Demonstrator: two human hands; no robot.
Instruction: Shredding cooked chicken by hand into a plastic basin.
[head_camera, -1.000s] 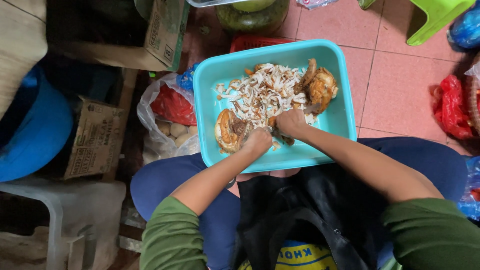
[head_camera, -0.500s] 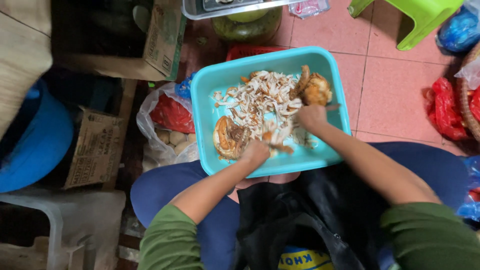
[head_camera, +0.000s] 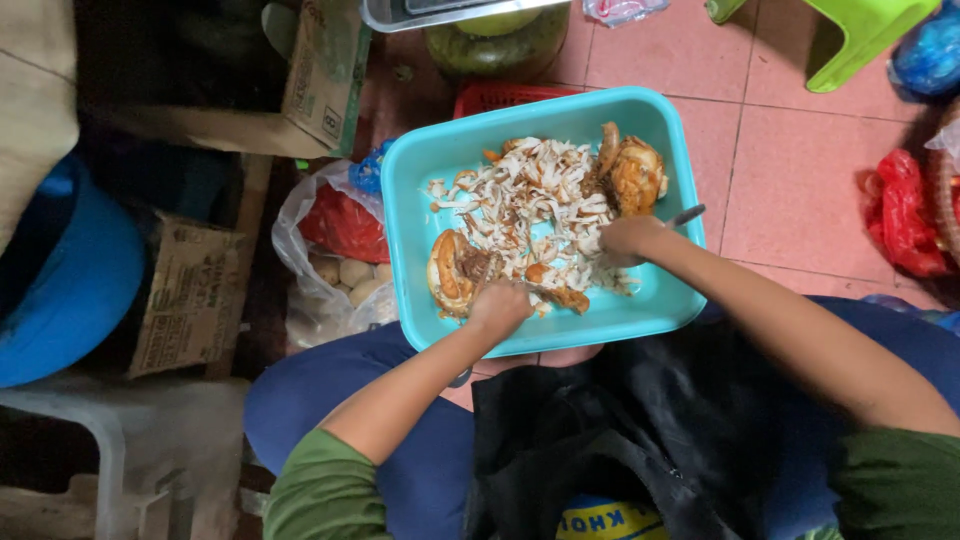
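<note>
- Shredded chicken (head_camera: 530, 205): pale strips with reddish flecks, heaped over the middle of our teal tray (head_camera: 425, 160); we judge shredding to be the step in hand, well along.
- Browned chicken piece (head_camera: 452, 272): skin-on, glossy orange-brown, at the tray's left edge near the front corner; just beside our left hand.
- Left hand (head_camera: 498, 308): fingers curled shut, pressing down at the tray's front edge on what looks like a fork or a scrap of meat; we cannot tell which.
- Right hand (head_camera: 628, 238): closed round a metal utensil (head_camera: 686, 215), whose handle juts toward the tray's right edge; the working end is hidden in the shreds.
- Second browned piece (head_camera: 636, 175): whole, at the tray's far right corner.
- Next move, in our judgement: pinning a browned piece steady and pulling fibres off with the utensil.
- Tray rests on our lap, blue trousers beneath.
- Surroundings: plastic bag (head_camera: 335, 255) at left, blue tub (head_camera: 70, 290), green stool (head_camera: 860, 35), pink tiled floor (head_camera: 800, 170).
</note>
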